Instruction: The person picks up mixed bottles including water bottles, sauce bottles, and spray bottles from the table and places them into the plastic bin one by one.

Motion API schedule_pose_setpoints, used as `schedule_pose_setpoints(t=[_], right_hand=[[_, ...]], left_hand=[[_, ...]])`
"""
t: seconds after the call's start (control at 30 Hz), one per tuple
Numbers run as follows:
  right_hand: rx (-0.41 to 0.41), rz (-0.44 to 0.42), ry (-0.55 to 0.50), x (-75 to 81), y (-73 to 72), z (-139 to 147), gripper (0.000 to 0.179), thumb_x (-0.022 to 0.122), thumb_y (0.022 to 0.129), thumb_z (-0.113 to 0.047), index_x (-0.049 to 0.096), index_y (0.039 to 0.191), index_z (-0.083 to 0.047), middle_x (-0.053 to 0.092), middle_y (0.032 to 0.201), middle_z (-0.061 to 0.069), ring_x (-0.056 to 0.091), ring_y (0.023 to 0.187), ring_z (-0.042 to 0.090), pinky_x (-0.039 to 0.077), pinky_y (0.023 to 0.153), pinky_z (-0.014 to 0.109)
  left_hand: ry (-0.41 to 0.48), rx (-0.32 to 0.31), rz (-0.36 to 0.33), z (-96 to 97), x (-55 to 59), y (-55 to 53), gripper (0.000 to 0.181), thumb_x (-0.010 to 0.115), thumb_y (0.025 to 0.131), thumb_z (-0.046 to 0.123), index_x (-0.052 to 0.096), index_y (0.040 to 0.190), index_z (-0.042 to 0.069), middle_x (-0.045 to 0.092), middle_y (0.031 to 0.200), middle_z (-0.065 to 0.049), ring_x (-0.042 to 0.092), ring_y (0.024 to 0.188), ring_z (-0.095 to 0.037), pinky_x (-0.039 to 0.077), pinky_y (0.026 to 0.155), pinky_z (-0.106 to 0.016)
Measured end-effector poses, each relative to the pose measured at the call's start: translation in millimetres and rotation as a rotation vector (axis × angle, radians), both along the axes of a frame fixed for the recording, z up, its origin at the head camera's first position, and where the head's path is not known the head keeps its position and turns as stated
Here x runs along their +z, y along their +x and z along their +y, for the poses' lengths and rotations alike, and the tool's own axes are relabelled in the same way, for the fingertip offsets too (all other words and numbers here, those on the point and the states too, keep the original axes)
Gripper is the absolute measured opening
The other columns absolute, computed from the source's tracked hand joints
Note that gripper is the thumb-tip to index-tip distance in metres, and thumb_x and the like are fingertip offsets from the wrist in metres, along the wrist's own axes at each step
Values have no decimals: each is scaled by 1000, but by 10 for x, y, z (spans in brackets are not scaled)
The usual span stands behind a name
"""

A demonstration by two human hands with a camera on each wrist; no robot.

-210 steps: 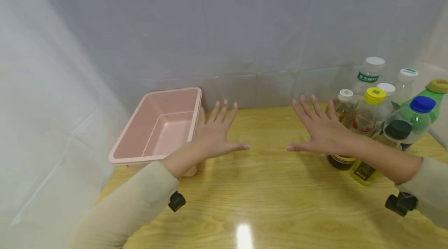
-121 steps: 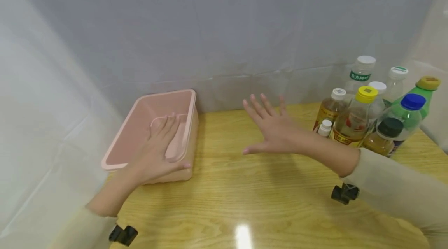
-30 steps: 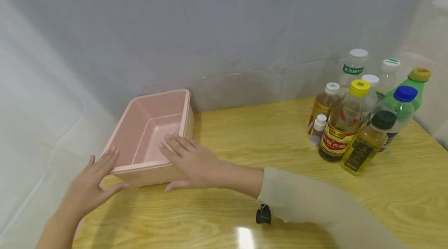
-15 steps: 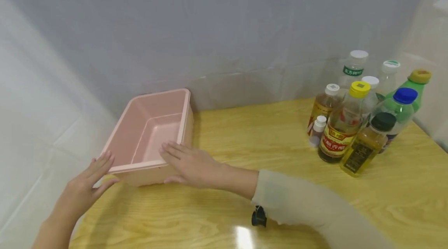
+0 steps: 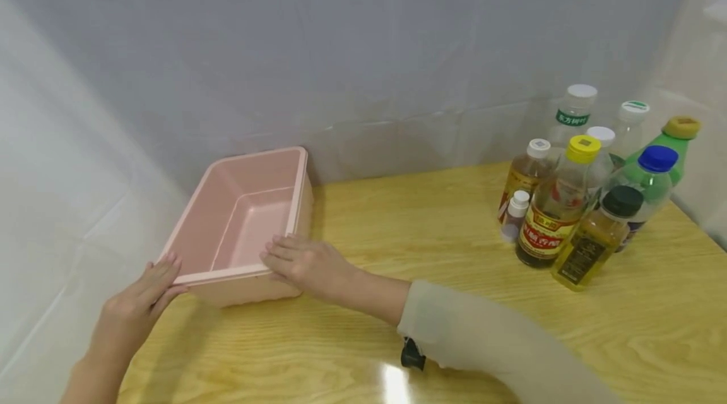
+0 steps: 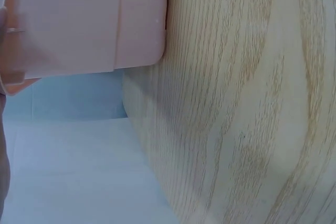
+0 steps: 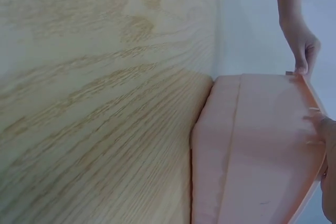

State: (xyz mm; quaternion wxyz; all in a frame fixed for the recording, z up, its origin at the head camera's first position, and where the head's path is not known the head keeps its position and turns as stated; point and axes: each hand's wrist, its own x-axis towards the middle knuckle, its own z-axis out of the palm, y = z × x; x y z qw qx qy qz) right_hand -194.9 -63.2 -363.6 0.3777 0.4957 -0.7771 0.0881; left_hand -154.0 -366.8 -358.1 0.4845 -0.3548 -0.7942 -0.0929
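A pink plastic basin (image 5: 227, 274) rests on the wooden table at the left, its inside bare. My left hand (image 5: 127, 309) grips the rim at the near left corner, fingers over the edge and thumb below. In the right wrist view the left hand (image 7: 300, 38) pinches that corner. At the near right corner, my right hand (image 5: 318, 268) holds the rim with its fingers bent over it; its thumb is hidden in the head view. The basin's outer wall (image 6: 79, 24) fills the upper left of the left wrist view.
Several bottles stand grouped at the right: a yellow-capped sauce bottle (image 5: 548, 224), a dark-capped oil bottle (image 5: 587, 252), a small white-capped bottle (image 5: 514, 218) and a green bottle (image 5: 676, 145) among them. A grey sheet (image 5: 397, 44) hangs behind the table (image 5: 443, 303).
Both hands were spread above the table seconds ago. They came to the basin's near corners, and their fingers and thumbs closed on its rim. The bottles have not been moved.
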Motion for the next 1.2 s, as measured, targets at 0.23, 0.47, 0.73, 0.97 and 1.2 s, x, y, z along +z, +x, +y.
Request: schedule_pose_setpoints(t=[0.23,0.47,0.73,0.97,1.2], right_hand=[[10,200,-57,-58,-73,-7,31,61,90,-37,70,110,-15,68,112,-1,64,108,11,46,104,22],[36,225,-48,-48,-83,16,25,59,92,-31,70,107,-14,69,110,2,66,105,13,49,101,22],[30,241,-39,-50,-54,25,24,57,94,-29,70,106,-13,70,109,3,66,103,13,49,99,22],[20,262,-35,-54,-22,39,25,56,95,-30,70,107,-13,70,108,2,66,103,12,49,99,21],[30,321,-52,-56,-40,84,25,56,94,-29,70,104,-11,71,106,3,67,101,13,51,97,21]], left_hand=[[38,12,65,34,-33,-15,47,55,92,39,69,103,-5,67,93,-25,52,119,-3,41,106,-16],[91,16,130,136,-50,-15,44,57,91,38,70,103,-2,68,89,-25,55,116,-5,44,105,-20],[104,52,150,121,-108,10,43,57,91,37,70,104,-1,70,93,-21,64,106,-17,47,103,-24],[117,45,170,149,-112,25,43,57,91,37,70,103,-1,70,93,-20,65,104,-18,48,101,-25],[124,34,198,201,-117,-7,40,58,91,37,72,101,0,70,90,-20,68,97,-23,50,100,-26]])
